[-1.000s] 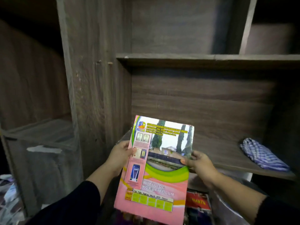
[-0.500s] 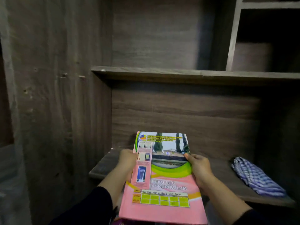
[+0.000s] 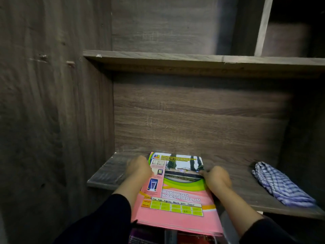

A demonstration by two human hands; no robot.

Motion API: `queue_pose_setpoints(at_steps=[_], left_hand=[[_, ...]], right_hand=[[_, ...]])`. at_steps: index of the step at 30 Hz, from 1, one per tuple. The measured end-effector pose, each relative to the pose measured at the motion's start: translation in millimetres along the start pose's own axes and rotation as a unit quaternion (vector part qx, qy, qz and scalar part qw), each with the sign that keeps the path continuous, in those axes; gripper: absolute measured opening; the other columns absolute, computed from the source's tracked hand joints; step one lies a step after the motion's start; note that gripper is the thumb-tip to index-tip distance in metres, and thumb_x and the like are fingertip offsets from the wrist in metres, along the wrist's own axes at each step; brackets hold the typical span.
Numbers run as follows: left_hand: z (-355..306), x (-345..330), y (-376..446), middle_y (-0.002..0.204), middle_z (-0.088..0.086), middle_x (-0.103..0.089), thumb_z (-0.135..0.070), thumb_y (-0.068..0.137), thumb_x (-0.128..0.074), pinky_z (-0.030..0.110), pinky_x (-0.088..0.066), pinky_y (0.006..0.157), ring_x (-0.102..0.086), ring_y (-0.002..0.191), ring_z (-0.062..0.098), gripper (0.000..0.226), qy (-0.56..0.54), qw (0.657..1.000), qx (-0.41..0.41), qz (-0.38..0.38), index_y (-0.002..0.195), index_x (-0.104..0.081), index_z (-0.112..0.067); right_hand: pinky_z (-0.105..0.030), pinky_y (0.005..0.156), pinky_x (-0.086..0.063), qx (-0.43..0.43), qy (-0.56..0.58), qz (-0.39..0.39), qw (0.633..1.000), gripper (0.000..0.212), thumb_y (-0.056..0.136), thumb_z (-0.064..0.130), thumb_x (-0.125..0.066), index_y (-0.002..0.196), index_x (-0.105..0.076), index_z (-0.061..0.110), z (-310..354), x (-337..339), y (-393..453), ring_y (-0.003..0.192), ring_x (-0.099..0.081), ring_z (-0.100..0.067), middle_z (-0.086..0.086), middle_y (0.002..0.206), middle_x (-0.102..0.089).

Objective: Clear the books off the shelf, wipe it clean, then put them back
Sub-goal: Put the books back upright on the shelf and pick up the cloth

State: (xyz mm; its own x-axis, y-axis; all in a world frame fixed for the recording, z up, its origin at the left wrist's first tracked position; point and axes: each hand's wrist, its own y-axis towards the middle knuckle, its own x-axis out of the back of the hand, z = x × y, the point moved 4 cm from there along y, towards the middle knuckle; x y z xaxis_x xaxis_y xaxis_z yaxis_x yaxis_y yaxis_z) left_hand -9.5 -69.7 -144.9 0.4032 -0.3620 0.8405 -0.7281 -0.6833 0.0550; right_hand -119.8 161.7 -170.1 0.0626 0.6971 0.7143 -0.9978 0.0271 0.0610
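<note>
A big pink book with a green stripe and a photo on its cover (image 3: 175, 191) lies flat with its far end over the dark wooden shelf (image 3: 107, 171), and its near end sticks out past the front edge. The left hand (image 3: 139, 167) holds its left side and the right hand (image 3: 215, 176) holds its right side, fingers curled round the edges. A blue and white checked cloth (image 3: 279, 184) lies bunched on the same shelf, well off to the right.

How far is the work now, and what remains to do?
Clearing and wiping look done: the shelf holds only the checkered cloth. In hand: the left hand and right hand hold the pink logbook, its far end over the shelf. Left: more books show below its near edge.
</note>
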Motion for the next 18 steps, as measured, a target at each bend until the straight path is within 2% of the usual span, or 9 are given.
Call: queue_pose_setpoints(at_steps=[2, 4, 8, 12, 14, 15, 16, 17, 18], left_hand=[[2.0, -2.5, -1.9, 0.115, 0.008, -0.066, -0.026, 0.083, -0.069, 0.029, -0.050, 0.080, -0.062, 0.109, 0.025, 0.027, -0.009, 1.000, 0.010, 0.021, 0.106, -0.066, -0.012], [6.4, -7.4, 1.2, 0.113, 0.008, -0.068, -0.027, 0.085, -0.067, 0.029, -0.051, 0.081, -0.065, 0.103, 0.024, 0.029, -0.042, 0.998, 0.021, 0.049, 0.107, -0.066, -0.009], [12.3, -9.4, -1.8, 0.111, 0.011, -0.068, -0.025, 0.085, -0.069, 0.032, -0.054, 0.085, -0.066, 0.099, 0.027, 0.027, -0.097, 0.993, 0.041, 0.055, 0.103, -0.064, -0.006], [7.7, -1.6, -8.9, 0.118, 0.017, -0.065, -0.019, 0.088, -0.062, 0.033, -0.051, 0.086, -0.064, 0.106, 0.031, 0.031, -0.144, 0.987, 0.059, 0.028, 0.114, -0.063, -0.001], [0.6, 5.1, -12.8, 0.117, 0.022, -0.063, -0.011, 0.091, -0.057, 0.034, -0.050, 0.084, -0.063, 0.106, 0.034, 0.029, -0.210, 0.976, 0.059, 0.025, 0.116, -0.060, 0.003], [-3.1, 7.9, -15.7, 0.109, 0.024, -0.064, -0.005, 0.091, -0.054, 0.034, -0.052, 0.076, -0.066, 0.096, 0.034, 0.022, -0.266, 0.962, 0.051, 0.030, 0.110, -0.060, 0.005], [-7.0, 14.9, -21.7, 0.094, 0.024, -0.064, 0.002, 0.090, -0.052, 0.031, -0.051, 0.063, -0.068, 0.078, 0.031, 0.011, -0.322, 0.945, 0.045, 0.034, 0.098, -0.059, 0.006], [-10.9, 20.3, -25.7, 0.080, 0.020, -0.059, 0.007, 0.090, -0.050, 0.025, -0.047, 0.047, -0.064, 0.059, 0.026, 0.007, -0.367, 0.928, 0.046, 0.038, 0.086, -0.054, 0.003], [-12.6, 30.6, -31.7, 0.074, 0.017, -0.054, 0.009, 0.090, -0.049, 0.020, -0.040, 0.036, -0.059, 0.050, 0.023, 0.012, -0.402, 0.914, 0.049, 0.028, 0.082, -0.047, 0.001]], right_hand=[[-0.023, 0.048, -0.030, -0.001, 0.002, 0.024, 1.000, 0.035, 0.085, 0.036, -0.064, 0.093, -0.073, 0.003, -1.1, -0.2, 0.2, 0.095, -0.065, -0.030, -0.018, 0.101, -0.070], [-0.022, 0.045, -0.028, -0.009, 0.005, 0.038, 0.999, 0.031, 0.087, 0.029, -0.063, 0.095, -0.072, 0.001, -0.6, -0.8, 0.3, 0.095, -0.065, -0.031, -0.019, 0.101, -0.070], [-0.025, 0.063, -0.036, -0.008, 0.006, 0.039, 0.999, 0.028, 0.088, 0.024, -0.060, 0.098, -0.071, 0.000, 1.1, -3.9, -2.3, 0.096, -0.065, -0.031, -0.019, 0.104, -0.069], [-0.025, 0.067, -0.038, -0.019, 0.025, 0.038, 0.999, 0.030, 0.086, 0.024, -0.062, 0.100, -0.071, -0.001, 1.3, -0.7, -8.1, 0.099, -0.065, -0.033, -0.021, 0.107, -0.069], [-0.026, 0.068, -0.038, -0.020, 0.046, 0.031, 0.998, 0.031, 0.087, 0.021, -0.061, 0.102, -0.068, -0.005, 1.8, 3.8, -13.2, 0.102, -0.063, -0.035, -0.024, 0.109, -0.067], [-0.027, 0.068, -0.037, -0.019, 0.054, 0.027, 0.998, 0.031, 0.088, 0.019, -0.060, 0.101, -0.067, -0.007, 2.9, 7.4, -17.5, 0.102, -0.063, -0.037, -0.026, 0.109, -0.067], [-0.028, 0.067, -0.037, -0.012, 0.057, 0.026, 0.998, 0.030, 0.088, 0.018, -0.059, 0.099, -0.067, -0.009, 4.4, 11.8, -21.7, 0.100, -0.063, -0.037, -0.027, 0.106, -0.067], [-0.029, 0.065, -0.038, -0.005, 0.063, 0.030, 0.998, 0.027, 0.088, 0.016, -0.058, 0.091, -0.068, -0.009, 6.0, 14.0, -24.7, 0.093, -0.064, -0.037, -0.028, 0.099, -0.067], [-0.031, 0.062, -0.041, 0.003, 0.064, 0.036, 0.997, 0.024, 0.087, 0.015, -0.058, 0.079, -0.067, -0.006, 6.6, 15.4, -26.4, 0.082, -0.064, -0.035, -0.027, 0.087, -0.067]])
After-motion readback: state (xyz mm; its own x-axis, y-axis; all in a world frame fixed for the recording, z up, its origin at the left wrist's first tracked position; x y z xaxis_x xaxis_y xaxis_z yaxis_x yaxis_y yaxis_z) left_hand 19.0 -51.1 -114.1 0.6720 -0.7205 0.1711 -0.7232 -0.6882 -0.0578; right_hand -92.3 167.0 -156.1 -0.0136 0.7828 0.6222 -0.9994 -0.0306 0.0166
